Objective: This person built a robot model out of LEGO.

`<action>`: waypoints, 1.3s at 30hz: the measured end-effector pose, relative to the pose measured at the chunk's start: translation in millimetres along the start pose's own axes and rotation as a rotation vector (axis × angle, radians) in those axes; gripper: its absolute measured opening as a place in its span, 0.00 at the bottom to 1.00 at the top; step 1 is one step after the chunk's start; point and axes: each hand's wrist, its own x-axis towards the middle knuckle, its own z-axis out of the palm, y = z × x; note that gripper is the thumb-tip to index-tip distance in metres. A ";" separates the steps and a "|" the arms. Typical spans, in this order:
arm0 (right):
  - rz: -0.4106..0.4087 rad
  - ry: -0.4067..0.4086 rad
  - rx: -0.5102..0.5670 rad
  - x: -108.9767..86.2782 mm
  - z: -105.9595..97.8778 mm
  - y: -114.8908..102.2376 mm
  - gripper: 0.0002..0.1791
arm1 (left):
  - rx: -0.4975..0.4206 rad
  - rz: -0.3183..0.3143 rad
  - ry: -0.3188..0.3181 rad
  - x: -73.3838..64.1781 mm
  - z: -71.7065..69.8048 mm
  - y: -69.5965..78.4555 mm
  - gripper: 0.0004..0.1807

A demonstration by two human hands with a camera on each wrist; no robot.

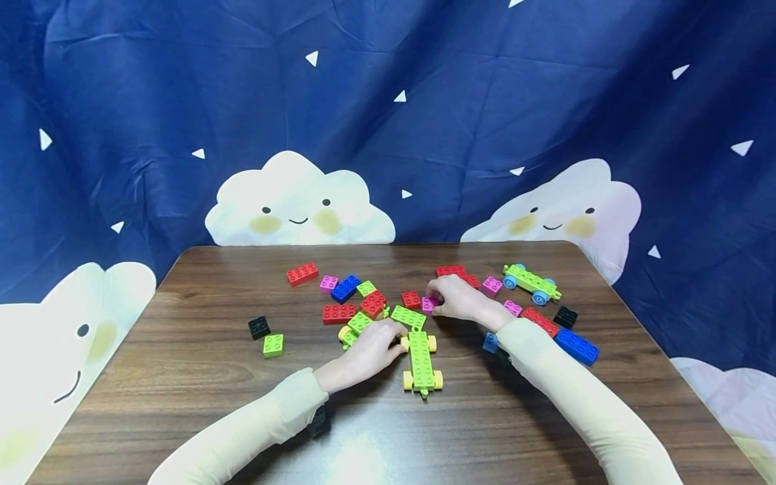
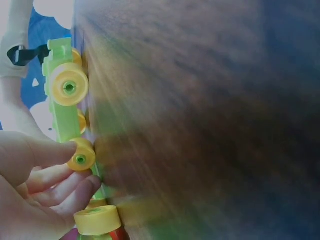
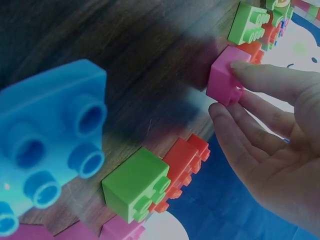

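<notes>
My left hand (image 1: 374, 350) pinches a yellow wheel (image 2: 82, 155) of the lime-green toy car base (image 1: 420, 360), which lies lengthwise near the table's middle. A second car base with yellow wheels (image 1: 358, 327) lies just beyond that hand, partly hidden by it. In the head view, my right hand (image 1: 463, 298) reaches over the pile. Its thumb and fingers grip a small pink brick (image 3: 227, 75), seen close in the right wrist view. Beside this brick are a red brick (image 1: 411, 300) and a lime-green brick (image 1: 408, 317).
At the back right stands a green car base with blue wheels (image 1: 532, 283). A long blue brick (image 1: 577, 346) and a black brick (image 1: 565, 316) lie right. To the left are another black brick (image 1: 259, 327) and a green brick (image 1: 273, 345). Several red bricks are scattered about the wooden table (image 1: 200, 404).
</notes>
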 end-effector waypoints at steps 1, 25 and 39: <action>-0.005 0.006 0.003 -0.7 0.1 0.2 0.15 | 0.002 0.001 0.001 0.0 0.2 -0.1 0.09; -0.095 0.101 0.079 -43.3 -15.4 -24.9 0.15 | 0.002 0.015 0.014 -1.1 2.3 -1.7 0.09; -0.188 0.106 0.156 -60.1 -11.1 -42.6 0.15 | 0.010 0.036 0.040 0.0 0.3 -0.5 0.09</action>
